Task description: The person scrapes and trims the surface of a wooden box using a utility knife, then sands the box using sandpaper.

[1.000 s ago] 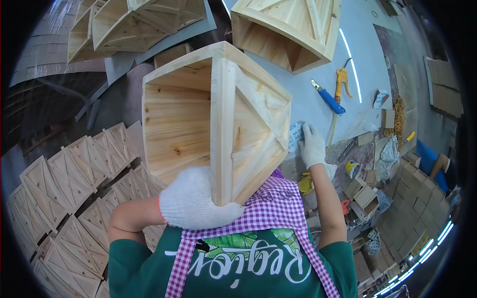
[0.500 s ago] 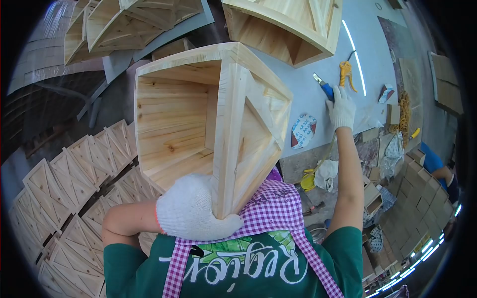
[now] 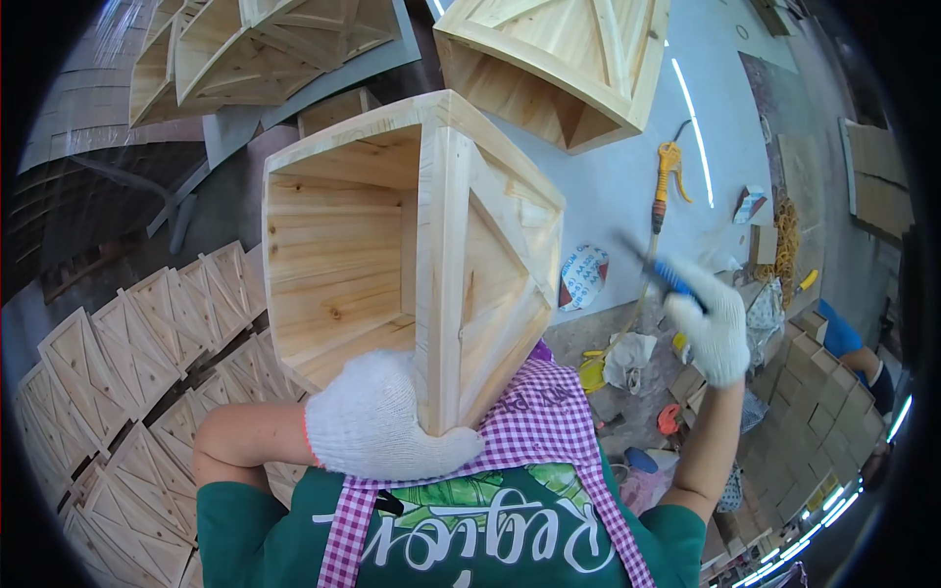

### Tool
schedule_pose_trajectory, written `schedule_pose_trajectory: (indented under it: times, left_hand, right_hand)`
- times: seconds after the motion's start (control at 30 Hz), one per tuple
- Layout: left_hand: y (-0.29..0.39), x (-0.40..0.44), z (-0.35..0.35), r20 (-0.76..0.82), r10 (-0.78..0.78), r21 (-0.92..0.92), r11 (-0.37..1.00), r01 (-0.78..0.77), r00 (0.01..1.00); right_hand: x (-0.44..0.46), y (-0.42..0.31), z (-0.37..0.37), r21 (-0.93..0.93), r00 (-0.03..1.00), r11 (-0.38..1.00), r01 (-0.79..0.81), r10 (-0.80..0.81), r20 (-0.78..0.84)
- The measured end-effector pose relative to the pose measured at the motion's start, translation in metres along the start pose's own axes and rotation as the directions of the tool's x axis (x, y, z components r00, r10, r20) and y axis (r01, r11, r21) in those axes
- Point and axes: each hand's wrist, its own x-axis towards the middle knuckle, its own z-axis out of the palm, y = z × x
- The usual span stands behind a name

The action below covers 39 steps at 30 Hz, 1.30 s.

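A pale wooden crate [image 3: 338, 250] with braced sides is tilted up against my apron, its open side facing left. My left hand [image 3: 392, 416], in a white knit glove, wraps round the crate's near corner post. Off to the right, my gloved right hand [image 3: 711, 323] is raised and closed round a blue-handled utility knife [image 3: 674, 278]. The knife's blade end is smeared by motion and points up and left, apart from the crate.
A second wooden crate [image 3: 554, 73] stands on the grey table [image 3: 627, 181]. Near it lie an orange air blow gun [image 3: 668, 176] and a printed sandpaper piece [image 3: 585, 276]. Stacked crates [image 3: 127, 343] fill the left. Another person's arm [image 3: 848, 343] shows at far right.
My right hand has picked the utility knife up off the table and moved down and right with it. The blow gun has shifted slightly. My left hand keeps its hold on the crate.
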Motion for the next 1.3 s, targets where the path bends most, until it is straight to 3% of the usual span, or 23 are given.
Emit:
schedule_pose_trajectory:
  times: [0.03, 0.13, 0.27, 0.67, 0.83, 0.93, 1.1, 1.3]
  left_hand:
    - [0.002, 0.001, 0.001, 0.004, 0.007, -0.006, 1.0, -0.007, 1.0]
    - [0.01, 0.007, 0.0, 0.015, 0.008, 0.044, 0.999, -0.009, 1.0]
    - [0.019, 0.01, -0.003, 0.079, -0.076, 0.08, 0.994, 0.069, 0.994]
    - [0.022, 0.009, -0.004, 0.068, -0.086, 0.097, 0.992, 0.079, 0.994]
    - [0.024, 0.009, -0.004, 0.111, -0.128, 0.105, 0.988, 0.116, 0.986]
    - [0.016, 0.009, -0.001, 0.078, -0.039, 0.041, 0.999, 0.036, 0.996]
    - [0.014, 0.007, 0.001, 0.07, -0.084, 0.016, 0.996, 0.083, 0.994]
    - [0.014, 0.007, 0.004, 0.059, -0.027, 0.035, 0.999, 0.025, 0.998]
  right_hand:
    - [-0.003, -0.014, -0.008, -0.009, 1.0, 1.0, -0.004, 0.004, -0.001]
    - [-0.004, -0.05, -0.018, -0.173, 0.954, 0.959, 0.225, -0.181, 0.239]
    - [0.013, -0.056, -0.007, -0.345, 0.929, 0.883, 0.318, -0.218, 0.298]
    - [0.029, -0.056, 0.014, -0.478, 0.889, 0.756, 0.446, -0.315, 0.331]
    - [0.039, -0.063, 0.006, -0.464, 0.872, 0.777, 0.425, -0.215, 0.439]
    - [0.049, -0.042, 0.002, -0.039, 0.887, 0.971, 0.236, -0.198, 0.418]
    - [0.047, -0.05, -0.005, -0.195, 0.905, 0.942, 0.274, -0.184, 0.383]
    - [0.047, -0.051, 0.001, -0.344, 0.883, 0.849, 0.401, -0.258, 0.392]
